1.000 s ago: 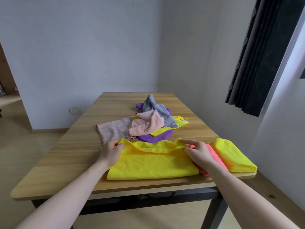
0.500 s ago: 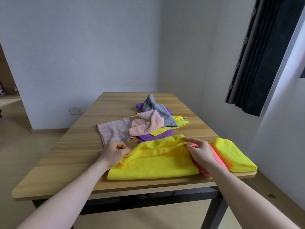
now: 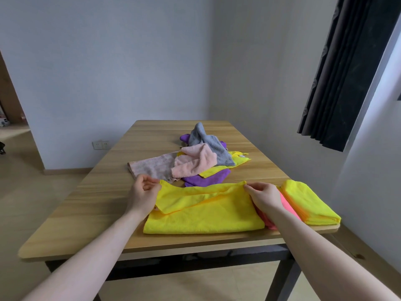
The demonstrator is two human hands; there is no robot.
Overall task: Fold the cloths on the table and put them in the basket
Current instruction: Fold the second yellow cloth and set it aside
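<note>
A large yellow cloth (image 3: 204, 216) lies near the front edge of the wooden table (image 3: 102, 192), its upper layer lifted at the far edge. My left hand (image 3: 142, 195) pinches the cloth's far left corner. My right hand (image 3: 263, 197) pinches its far right corner. Folded pink cloth (image 3: 286, 203) and folded yellow cloth (image 3: 308, 202) lie stacked at the table's right front corner. A loose pile of cloths (image 3: 201, 159), grey, pink, purple, yellow and dusty rose, sits in the middle of the table. No basket is in view.
A dark curtain (image 3: 347, 68) hangs at the right by the window wall. A wall socket (image 3: 100, 145) sits low on the far wall. A doorway opens at the far left. The table has dark metal legs (image 3: 286, 281).
Both hands took the yellow cloth's far corners and raised the top layer; it went from flat to lifted and stretched between my hands, which shifted slightly farther apart.
</note>
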